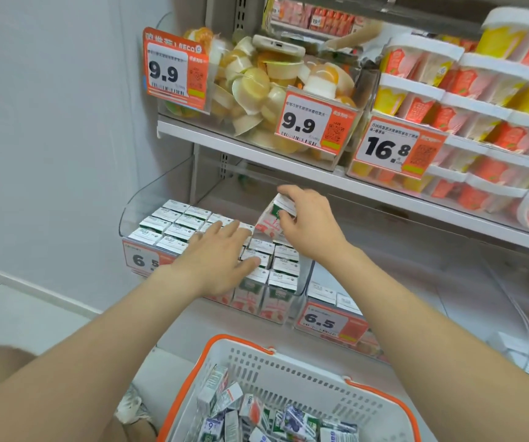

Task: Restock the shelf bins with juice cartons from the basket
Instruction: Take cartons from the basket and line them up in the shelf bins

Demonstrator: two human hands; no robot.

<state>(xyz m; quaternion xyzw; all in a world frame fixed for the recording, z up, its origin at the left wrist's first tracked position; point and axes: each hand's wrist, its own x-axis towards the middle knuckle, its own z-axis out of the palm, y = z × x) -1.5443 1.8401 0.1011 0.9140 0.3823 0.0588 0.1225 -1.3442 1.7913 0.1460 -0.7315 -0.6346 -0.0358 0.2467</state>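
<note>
A clear shelf bin [131, 218] on the lower shelf holds rows of upright juice cartons [284, 266] with white tops. My right hand [309, 220] grips a pink-and-white juice carton [268, 223], tilted, above the back rows of the bin. My left hand [221, 258] lies flat with straight fingers on the carton tops in the middle of the bin. Below, a white basket [292, 374] with orange rim holds several loose cartons [258, 416] lying in a jumble.
A second bin [327, 293] with a 6.5 price tag [323, 320] stands to the right. The upper shelf [250, 156] carries clear bins of jelly cups and stacked tubs close above my hands. A white wall is at the left.
</note>
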